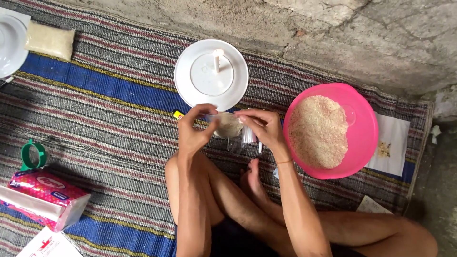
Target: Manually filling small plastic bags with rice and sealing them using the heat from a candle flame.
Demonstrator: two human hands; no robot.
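My left hand [194, 129] and my right hand [263, 126] both hold a small clear plastic bag [230, 126] partly filled with pale grain, just above my crossed legs. The left fingers pinch its left top edge, the right fingers pinch its right side. A pink bowl [365, 124] full of the same grain stands right of my right hand. A white plate with a lit-looking short candle [218, 60] on a round white stand [211, 76] lies just beyond the bag.
Everything rests on a striped woven mat [104, 109] beside a rough stone wall. A filled grain bag [49, 40] and a white dish [10, 43] lie far left. A green tape dispenser [33, 155] and a pink packet [45, 194] sit lower left. White paper [391, 143] lies right of the bowl.
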